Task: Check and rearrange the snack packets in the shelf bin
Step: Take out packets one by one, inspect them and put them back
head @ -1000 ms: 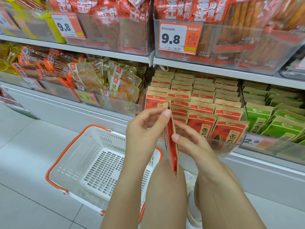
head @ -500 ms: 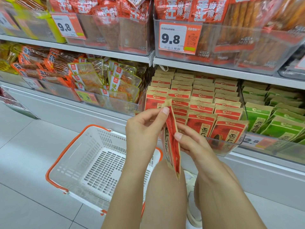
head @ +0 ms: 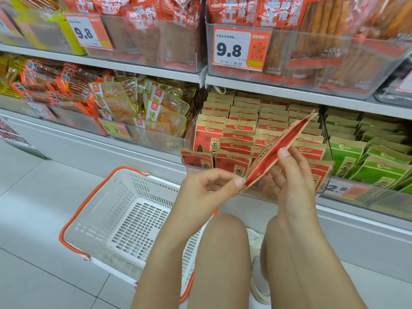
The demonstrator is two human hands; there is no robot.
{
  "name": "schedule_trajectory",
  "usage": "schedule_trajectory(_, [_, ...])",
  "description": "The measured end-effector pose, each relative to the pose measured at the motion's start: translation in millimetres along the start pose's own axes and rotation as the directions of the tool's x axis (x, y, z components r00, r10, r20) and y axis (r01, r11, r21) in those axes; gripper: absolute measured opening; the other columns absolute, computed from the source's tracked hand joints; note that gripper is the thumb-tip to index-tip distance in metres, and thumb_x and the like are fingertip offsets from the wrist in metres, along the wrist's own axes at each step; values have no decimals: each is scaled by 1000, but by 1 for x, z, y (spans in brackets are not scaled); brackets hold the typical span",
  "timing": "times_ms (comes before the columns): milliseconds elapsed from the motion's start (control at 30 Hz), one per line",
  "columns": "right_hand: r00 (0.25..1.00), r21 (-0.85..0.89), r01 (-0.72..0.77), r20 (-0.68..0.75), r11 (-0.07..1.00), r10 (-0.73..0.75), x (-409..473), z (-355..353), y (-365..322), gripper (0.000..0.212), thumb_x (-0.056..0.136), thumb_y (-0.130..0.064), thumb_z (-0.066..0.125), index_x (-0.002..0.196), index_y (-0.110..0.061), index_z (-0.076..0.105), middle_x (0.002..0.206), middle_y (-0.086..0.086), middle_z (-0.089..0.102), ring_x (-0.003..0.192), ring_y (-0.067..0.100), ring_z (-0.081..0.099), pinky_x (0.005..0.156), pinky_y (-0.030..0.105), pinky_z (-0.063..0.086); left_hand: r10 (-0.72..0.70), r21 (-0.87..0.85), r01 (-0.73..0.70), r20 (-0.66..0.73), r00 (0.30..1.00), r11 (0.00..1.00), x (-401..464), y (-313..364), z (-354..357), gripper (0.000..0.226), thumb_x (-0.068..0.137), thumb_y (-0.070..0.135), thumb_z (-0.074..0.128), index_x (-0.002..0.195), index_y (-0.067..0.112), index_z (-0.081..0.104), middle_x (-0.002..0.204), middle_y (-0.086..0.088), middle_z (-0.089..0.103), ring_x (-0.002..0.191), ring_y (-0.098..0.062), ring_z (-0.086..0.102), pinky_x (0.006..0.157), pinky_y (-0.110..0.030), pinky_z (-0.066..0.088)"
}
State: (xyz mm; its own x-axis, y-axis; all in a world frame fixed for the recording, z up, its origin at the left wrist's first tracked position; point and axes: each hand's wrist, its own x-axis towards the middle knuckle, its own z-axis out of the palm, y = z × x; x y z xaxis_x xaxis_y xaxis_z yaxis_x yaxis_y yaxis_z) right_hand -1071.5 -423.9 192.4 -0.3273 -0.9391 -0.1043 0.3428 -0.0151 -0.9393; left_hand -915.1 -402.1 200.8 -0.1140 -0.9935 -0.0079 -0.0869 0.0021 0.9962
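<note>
1. Red snack packet [head: 275, 150]: held before the shelf bin [head: 321, 190], now tilted slantwise, earlier upright; inspection likely continuing.
2. Left hand [head: 207, 188]: fingertips pinch its lower corner.
3. Right hand [head: 292, 175]: fingers grip its middle.
4. White basket [head: 124, 224]: near left, on floor.

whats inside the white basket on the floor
Nothing shows on the white basket's slotted floor. The left hand's forearm and a knee cover its near right corner, so that part is unseen.
</note>
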Motion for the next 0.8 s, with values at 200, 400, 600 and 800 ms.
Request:
schedule_trajectory(200, [1000, 27, -2, -15, 1000, 2, -3, 1, 1, 42, 73, -42, 65, 113, -35, 57, 104, -7, 73, 101, 13, 69, 78, 24, 50, 8, 44, -8, 8, 1000, 999, 0, -2, 2, 16, 86, 16, 74, 80, 31, 76, 80, 16, 74, 77, 1, 66, 71, -17, 50])
schedule_trajectory(400, [1000, 24, 9, -7, 1000, -9, -4, 3, -1, 54, 70, -42, 72, 120, -31, 55, 95, -12, 74, 103, 14, 68, 84, 26, 49, 9, 60, -9, -5, 1000, 998, 2, -8, -3, 13, 91, 23, 69, 82, 23, 78, 75, 7, 73, 76, -7, 67, 77, -25, 51])
schedule_trajectory(600, [1000, 12, -9, 26, 1000, 9, -6, 3, 1, 60, 78, -40, 69, 133, -24, 52, 100, -11, 74, 101, 14, 69, 85, 28, 50, 42, 112, -39, -24, 999, 993, 4, -14, -1, 16, 96, 19, 62, 86, 20, 75, 77, 7, 74, 76, -5, 67, 75, -28, 50])
schedule_trajectory(800, [999, 2, -5, 32, 1000, 5, -6, 3, -1, 65, 70, -42, 64, 131, -22, 53, 99, -9, 75, 100, 15, 70, 91, 32, 50, 56, 116, -50, -49, 997, 992, 6, -14, 0, 19, 96, 15, 63, 81, 23, 73, 73, 11, 73, 74, -6, 67, 76, -28, 52])
